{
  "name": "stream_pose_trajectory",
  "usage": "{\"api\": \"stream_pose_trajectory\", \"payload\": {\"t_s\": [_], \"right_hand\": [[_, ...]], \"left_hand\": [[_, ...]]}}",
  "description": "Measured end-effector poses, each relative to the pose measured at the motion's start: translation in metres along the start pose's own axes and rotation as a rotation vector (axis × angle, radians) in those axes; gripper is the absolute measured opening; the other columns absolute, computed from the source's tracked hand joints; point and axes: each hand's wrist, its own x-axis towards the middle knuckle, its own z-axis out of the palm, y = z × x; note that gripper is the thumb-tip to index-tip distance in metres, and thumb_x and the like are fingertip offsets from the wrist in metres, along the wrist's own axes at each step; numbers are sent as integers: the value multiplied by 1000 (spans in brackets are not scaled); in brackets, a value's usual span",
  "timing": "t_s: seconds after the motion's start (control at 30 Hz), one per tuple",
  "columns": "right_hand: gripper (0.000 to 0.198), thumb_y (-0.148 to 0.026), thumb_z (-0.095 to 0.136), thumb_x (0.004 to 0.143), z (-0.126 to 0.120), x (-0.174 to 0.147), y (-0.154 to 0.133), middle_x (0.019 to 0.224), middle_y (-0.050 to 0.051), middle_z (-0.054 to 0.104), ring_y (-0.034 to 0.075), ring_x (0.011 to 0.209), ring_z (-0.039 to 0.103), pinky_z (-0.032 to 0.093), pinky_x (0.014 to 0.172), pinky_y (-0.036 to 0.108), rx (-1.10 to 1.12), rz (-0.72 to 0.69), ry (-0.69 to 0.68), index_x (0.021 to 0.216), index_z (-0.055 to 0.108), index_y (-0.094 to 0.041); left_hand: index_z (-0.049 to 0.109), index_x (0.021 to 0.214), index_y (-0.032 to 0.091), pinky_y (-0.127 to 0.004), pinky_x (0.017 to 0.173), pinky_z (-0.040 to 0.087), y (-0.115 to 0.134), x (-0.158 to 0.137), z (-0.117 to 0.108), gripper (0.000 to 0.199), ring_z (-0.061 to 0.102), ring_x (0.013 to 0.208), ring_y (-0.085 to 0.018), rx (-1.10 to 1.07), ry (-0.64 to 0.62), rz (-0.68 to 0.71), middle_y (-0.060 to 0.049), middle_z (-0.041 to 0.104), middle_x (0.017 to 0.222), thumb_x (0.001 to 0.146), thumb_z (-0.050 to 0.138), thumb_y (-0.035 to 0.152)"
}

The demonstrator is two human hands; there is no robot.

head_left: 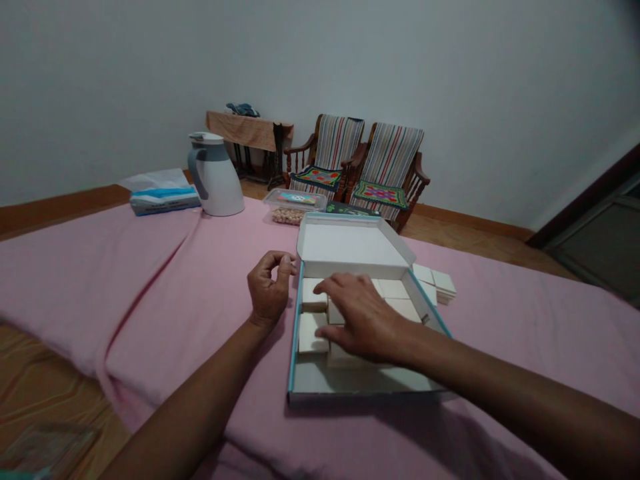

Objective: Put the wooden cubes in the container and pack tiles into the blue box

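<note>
An open cardboard box (295, 360) with blue edges lies on the pink cloth, its white lid (355, 243) tilted back on the far side. Inside stand several stacks of off-white square cards (313, 333), set close together; bare box floor shows along the near side. Over these stacks reaches my right hand (367, 320), thumb and fingers apart, hiding some of them; whether its fingertips touch the cards I cannot tell. Just left of the box, my left hand (270, 287) is raised with its fingers curled and the thumb bent towards them, nothing visible in it.
More white square cards (443, 283) are stacked right of the box. Behind it are a clear plastic container (287, 215) of nuts and a dark green-patterned item (350, 209). A white-grey jug (223, 187) and a tissue pack (165, 200) stand at the table's far left.
</note>
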Motion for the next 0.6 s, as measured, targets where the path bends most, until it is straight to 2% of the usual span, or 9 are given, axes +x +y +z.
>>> {"api": "stream_pose_trajectory", "payload": {"t_s": [0.07,0.13,0.23,0.3,0.37,0.5,0.6], "right_hand": [[21,-25,60,82,-16,-1,7,100,10,65,23,95,57,37,82,36,68,38,41,100,62,-16],[16,-18,51,86,-26,-3,9,88,7,68,19,81,60,39,73,31,166,47,-31,90,66,-16],[22,-14,46,87,-30,-9,-1,82,5,70,16,73,61,39,64,26,268,-66,-305,90,68,-17],[24,-12,45,86,-29,-10,-14,84,7,70,16,73,62,39,64,26,199,-169,-483,94,67,-15],[23,-10,46,84,-26,-9,-25,83,9,70,18,74,63,40,66,28,47,-254,-599,94,67,-12],[21,-9,51,78,-19,-1,-35,80,11,70,20,73,64,43,71,32,-129,-380,-634,92,66,-9],[19,-11,53,76,-17,3,-35,76,11,70,21,71,64,44,65,31,-157,-415,-631,90,67,-9]], "left_hand": [[62,77,17,-26,64,47,0,0,0,18,59,61,-14,-2,-1,1,0,61,62,87,52,28],[62,77,17,-26,64,47,-1,0,0,18,59,61,-13,-10,-4,3,1,60,62,87,52,28],[61,76,16,-26,65,46,-1,0,0,17,59,61,-13,-19,-5,14,1,60,63,87,52,27],[61,77,16,-25,65,46,-1,0,1,17,58,61,-12,-24,-6,21,1,59,63,87,52,26],[61,77,16,-25,64,46,-1,0,1,16,58,60,-12,-28,-4,23,2,59,62,87,52,25],[61,77,16,-25,64,46,0,0,1,15,58,60,-12,-21,-4,26,2,59,62,87,52,23],[61,78,16,-25,64,46,-1,-1,0,14,58,60,-12,-27,-18,25,2,60,63,87,53,24]]}}
